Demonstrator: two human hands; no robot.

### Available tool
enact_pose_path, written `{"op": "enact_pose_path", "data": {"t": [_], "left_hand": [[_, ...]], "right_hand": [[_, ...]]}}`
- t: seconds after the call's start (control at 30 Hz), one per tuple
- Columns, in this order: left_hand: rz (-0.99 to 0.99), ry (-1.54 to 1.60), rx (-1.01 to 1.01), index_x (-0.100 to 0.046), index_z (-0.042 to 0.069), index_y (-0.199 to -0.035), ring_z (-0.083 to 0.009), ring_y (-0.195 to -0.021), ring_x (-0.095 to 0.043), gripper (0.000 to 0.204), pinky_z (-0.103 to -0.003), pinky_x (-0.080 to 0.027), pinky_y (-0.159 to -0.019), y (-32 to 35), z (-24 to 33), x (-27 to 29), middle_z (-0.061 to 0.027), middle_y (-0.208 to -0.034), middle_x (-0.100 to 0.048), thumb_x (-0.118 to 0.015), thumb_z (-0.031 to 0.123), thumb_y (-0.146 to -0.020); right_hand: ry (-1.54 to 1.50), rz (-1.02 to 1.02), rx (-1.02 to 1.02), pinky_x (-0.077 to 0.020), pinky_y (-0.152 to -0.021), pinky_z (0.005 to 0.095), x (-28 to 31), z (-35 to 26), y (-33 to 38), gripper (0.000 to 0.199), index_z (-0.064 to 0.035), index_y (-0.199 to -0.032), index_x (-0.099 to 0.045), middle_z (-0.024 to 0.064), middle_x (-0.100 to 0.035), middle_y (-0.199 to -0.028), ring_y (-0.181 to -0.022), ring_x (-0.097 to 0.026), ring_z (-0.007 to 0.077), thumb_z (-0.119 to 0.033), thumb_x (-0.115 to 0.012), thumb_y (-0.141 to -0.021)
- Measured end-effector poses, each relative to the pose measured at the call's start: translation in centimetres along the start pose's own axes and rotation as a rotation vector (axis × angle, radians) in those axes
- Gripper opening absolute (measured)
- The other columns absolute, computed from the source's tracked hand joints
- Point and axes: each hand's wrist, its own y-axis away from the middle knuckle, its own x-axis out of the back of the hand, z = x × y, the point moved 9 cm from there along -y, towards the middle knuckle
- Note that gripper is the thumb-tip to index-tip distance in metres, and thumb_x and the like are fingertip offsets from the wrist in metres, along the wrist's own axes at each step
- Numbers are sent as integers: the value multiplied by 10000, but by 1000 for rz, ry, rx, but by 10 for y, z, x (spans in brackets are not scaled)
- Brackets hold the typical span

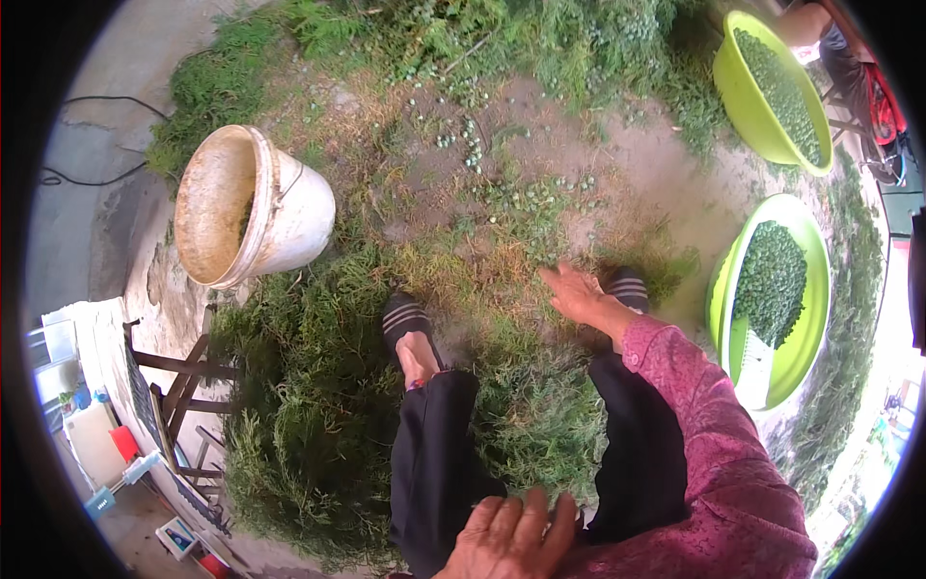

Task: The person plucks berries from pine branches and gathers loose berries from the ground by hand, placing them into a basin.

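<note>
My right hand [577,292] reaches down to the ground between my feet. Its fingers are stretched out and slightly apart, touching a layer of dry, yellowish-green sprigs [492,265]. Small pale green berries [470,145] lie scattered on the soil beyond it. Close to my lap, my left hand [511,536] rests with bent fingers slightly apart, and I see nothing held in it. Cut evergreen branches [309,415] are heaped by my left leg, and more greenery [540,425] lies between my legs.
A dirty white bucket [304,217] lies tilted on the left. Two lime-green basins [818,280] [728,87] on the right hold many green berries; a white scoop-like piece [755,372] sits in the nearer one. Another person's arm [805,24] shows at top right. Branches [598,48] cover the far ground.
</note>
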Motion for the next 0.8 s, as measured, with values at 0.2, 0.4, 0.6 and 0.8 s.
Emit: {"op": "enact_pose_path", "data": {"t": [0.2, 0.4, 0.6, 0.8], "left_hand": [[-28, 21, 55, -548, 3, -1065, -253, -820, -565, 375, -363, -461, -759, -21, -24, 11, -151, -975, -561, -612, 117, -713], [-145, 46, -15, -550, -14, -1091, -260, -848, -571, 384, -373, -460, -776, -40, -13, 4, -181, -998, -564, -572, 100, -725], [-157, 40, -12, -561, -3, -1087, -260, -835, -576, 376, -366, -477, -749, -56, -9, -7, -172, -964, -572, -589, 99, -726], [-96, 186, 61, -579, 17, -1057, -229, -749, -586, 346, -337, -501, -678, -60, -17, -4, -151, -936, -584, -637, 97, -726]], "right_hand": [[-38, -302, 141, -476, -747, 440, -56, 27, 42, 346, -55, -1078, -556, 215, -557, -985, -873, -584, 366, -192, -597, -762], [-286, 45, 112, -469, -704, 447, -12, 43, 28, 260, -48, -955, -604, 205, -593, -808, -772, -588, 369, -181, -578, -733], [-141, 296, 35, -485, -674, 436, 42, 64, -7, 302, -47, -1027, -538, 178, -589, -875, -760, -589, 355, -118, -596, -739], [-344, 422, -10, -501, -647, 410, 31, 105, 20, 264, -49, -950, -555, 154, -581, -806, -747, -593, 328, -163, -636, -726]]}}
